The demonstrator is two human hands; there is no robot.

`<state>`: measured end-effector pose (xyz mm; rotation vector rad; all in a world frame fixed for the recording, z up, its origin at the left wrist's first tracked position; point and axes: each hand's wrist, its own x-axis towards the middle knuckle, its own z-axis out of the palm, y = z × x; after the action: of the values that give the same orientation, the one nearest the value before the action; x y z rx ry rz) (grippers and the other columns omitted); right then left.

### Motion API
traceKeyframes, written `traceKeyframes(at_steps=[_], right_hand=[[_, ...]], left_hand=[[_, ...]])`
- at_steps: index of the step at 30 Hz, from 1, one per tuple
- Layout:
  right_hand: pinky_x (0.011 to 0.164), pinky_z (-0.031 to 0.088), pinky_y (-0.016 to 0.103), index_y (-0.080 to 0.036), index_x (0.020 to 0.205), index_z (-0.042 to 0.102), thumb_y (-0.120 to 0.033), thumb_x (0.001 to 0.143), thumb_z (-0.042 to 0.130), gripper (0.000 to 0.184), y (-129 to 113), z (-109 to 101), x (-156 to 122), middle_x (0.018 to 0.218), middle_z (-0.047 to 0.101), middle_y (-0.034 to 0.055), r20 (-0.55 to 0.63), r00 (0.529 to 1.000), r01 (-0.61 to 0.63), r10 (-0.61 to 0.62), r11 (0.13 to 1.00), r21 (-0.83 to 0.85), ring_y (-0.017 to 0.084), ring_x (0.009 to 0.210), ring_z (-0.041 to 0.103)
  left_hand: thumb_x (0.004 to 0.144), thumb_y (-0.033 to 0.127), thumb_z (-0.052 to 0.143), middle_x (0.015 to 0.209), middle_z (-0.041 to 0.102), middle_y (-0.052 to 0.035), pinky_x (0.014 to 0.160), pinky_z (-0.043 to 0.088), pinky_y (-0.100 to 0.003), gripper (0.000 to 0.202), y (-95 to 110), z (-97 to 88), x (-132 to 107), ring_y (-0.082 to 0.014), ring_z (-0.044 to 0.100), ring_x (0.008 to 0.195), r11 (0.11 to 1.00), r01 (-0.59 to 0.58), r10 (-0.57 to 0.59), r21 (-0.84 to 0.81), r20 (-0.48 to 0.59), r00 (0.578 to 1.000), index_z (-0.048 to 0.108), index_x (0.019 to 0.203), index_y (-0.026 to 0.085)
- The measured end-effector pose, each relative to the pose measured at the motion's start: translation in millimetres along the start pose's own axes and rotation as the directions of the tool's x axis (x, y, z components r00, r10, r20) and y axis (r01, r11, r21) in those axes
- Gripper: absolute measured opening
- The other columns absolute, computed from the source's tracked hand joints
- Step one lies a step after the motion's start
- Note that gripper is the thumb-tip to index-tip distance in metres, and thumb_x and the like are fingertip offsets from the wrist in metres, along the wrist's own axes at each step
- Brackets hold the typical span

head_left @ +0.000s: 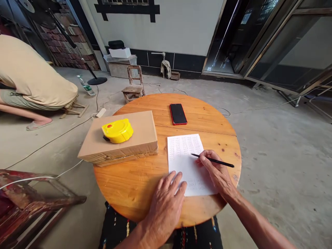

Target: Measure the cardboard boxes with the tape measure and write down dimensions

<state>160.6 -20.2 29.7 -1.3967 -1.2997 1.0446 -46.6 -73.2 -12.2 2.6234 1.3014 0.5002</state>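
A sheet of white paper [185, 169] lies on the round wooden table [124, 186] in front of me. Rows of small handwritten marks cover its upper part, and a few more rows show near the bottom edge. My right hand [216, 169] rests on the paper's right side, pinching a black pen [220, 162] whose tip points left at the sheet, by the end of the upper rows. Whether the tip touches the paper I cannot tell. With fingers spread, my left hand [168, 199] lies flat over the paper's lower left edge and the tabletop.
On the table's left stands a cardboard box [135, 121] with a yellow tape measure [118, 131] on top. A phone in a red case [178, 114] lies beyond the paper. A small wooden chair [133, 86] is behind the table. A person [33, 72] bends low at left.
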Motion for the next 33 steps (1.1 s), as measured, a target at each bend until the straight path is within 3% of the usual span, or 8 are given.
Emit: traceKeyframes(at_steps=[3,8,12,18,24,29,33], right_hand=[[0.067,0.044,0.028,-0.022,0.081,0.058,-0.043,0.093,0.058,0.024,-3.4,2.6,2.0,0.071,0.057,-0.0012,0.009,0.999,0.038,-0.039,0.999,0.039,0.015,0.067,0.054],[0.062,0.046,0.027,-0.022,0.099,0.065,-0.04,0.095,0.057,0.02,-7.5,20.7,8.2,0.075,0.063,-0.0001,0.082,0.995,0.06,-0.064,0.996,0.059,0.014,0.065,0.059],[0.056,0.045,0.023,-0.021,0.084,0.062,-0.036,0.095,0.057,0.019,-6.2,34.2,16.3,0.072,0.059,-0.0018,0.135,0.989,0.051,-0.055,0.998,0.03,0.011,0.06,0.057],[0.048,0.038,0.02,-0.02,0.084,0.063,-0.031,0.094,0.054,0.017,2.4,41.4,21.5,0.059,0.053,-0.005,0.128,0.99,0.069,-0.056,0.993,-0.094,0.009,0.05,0.045],[0.047,0.039,0.019,-0.019,0.082,0.063,-0.024,0.092,0.053,0.016,8.7,44.5,21.5,0.063,0.059,-0.0033,0.088,0.978,0.208,-0.19,0.932,-0.296,0.009,0.05,0.047],[0.06,0.047,0.02,-0.019,0.087,0.064,-0.02,0.093,0.053,0.013,10.2,45.0,20.8,0.073,0.065,-0.0013,0.152,0.961,0.272,-0.233,0.9,-0.342,0.01,0.063,0.058],[0.059,0.045,0.019,-0.02,0.09,0.063,-0.019,0.095,0.052,0.012,9.7,44.3,19.8,0.075,0.064,-0.0022,0.19,0.956,0.276,-0.221,0.899,-0.34,0.009,0.061,0.056]], left_hand=[[0.089,0.012,0.051,0.137,0.056,-0.0087,0.102,0.045,-0.048,0.041,-2.4,-11.9,6.1,-0.0289,0.047,0.127,0.996,-0.006,0.006,-0.092,0.004,1.0,0.05,0.13,0.018],[0.089,0.001,0.044,0.112,0.062,-0.008,0.087,0.053,-0.04,0.033,-19.5,-26.6,26.7,-0.0226,0.056,0.1,0.983,-0.076,0.08,-0.167,0.017,0.997,0.056,0.116,0.016],[0.088,-0.001,0.046,0.094,0.058,-0.0054,0.076,0.054,-0.038,0.028,-31.0,-25.2,40.9,-0.0222,0.056,0.087,0.991,-0.079,0.086,-0.103,0.063,0.994,0.058,0.108,0.016],[0.09,0.006,0.051,0.078,0.054,-0.0021,0.062,0.049,-0.036,0.013,-35.8,-14.7,42.9,-0.0206,0.054,0.07,0.995,-0.086,0.081,-0.055,-0.09,0.993,0.058,0.093,0.015],[0.089,0.004,0.048,0.071,0.057,0.0003,0.058,0.046,-0.036,0.022,-33.8,-15.7,47.3,-0.0199,0.055,0.063,0.998,-0.007,0.0,-0.056,-0.138,0.99,0.059,0.106,0.013],[0.088,0.003,0.05,0.071,0.059,0.0,0.059,0.047,-0.037,0.024,-33.0,-15.3,48.0,-0.0199,0.057,0.063,0.999,0.036,-0.038,-0.022,-0.132,0.991,0.06,0.108,0.011],[0.086,0.004,0.052,0.072,0.059,0.0001,0.059,0.047,-0.037,0.026,-33.3,-13.4,46.6,-0.0198,0.056,0.063,0.999,0.038,-0.038,0.001,-0.096,0.995,0.06,0.11,0.011]])
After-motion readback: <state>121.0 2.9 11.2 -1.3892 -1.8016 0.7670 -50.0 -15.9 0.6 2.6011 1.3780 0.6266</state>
